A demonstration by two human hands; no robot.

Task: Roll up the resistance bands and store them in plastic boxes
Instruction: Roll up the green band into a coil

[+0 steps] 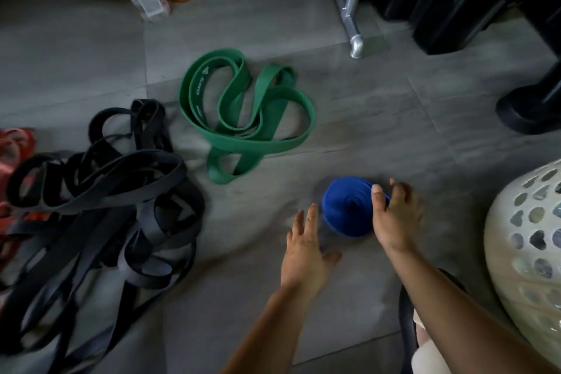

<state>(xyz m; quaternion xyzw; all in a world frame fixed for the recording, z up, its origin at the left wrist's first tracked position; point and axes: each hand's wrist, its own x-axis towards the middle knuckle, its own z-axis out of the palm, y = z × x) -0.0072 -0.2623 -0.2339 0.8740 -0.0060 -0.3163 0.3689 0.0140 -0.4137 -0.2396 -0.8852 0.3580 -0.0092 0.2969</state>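
A: Position of the blue roll point(346, 209)?

B: On the floor point(394, 118), coiled flat with the spiral face up, so its axis points roughly at the camera. It lies between the hands, straight ahead.

A: Hands?

B: The right hand point(394, 222) grips the roll, thumb on the face and fingers curled over the far right edge. The left hand point(303, 255) is open with straight fingers, just beside the roll's left edge; contact cannot be told.

A: Nearer hand?

B: Right. My judgement is that it lifts the roll. No plastic box is identifiable. The green band point(246, 112) and black bands point(106, 191) lie unrolled, ahead and to the left.
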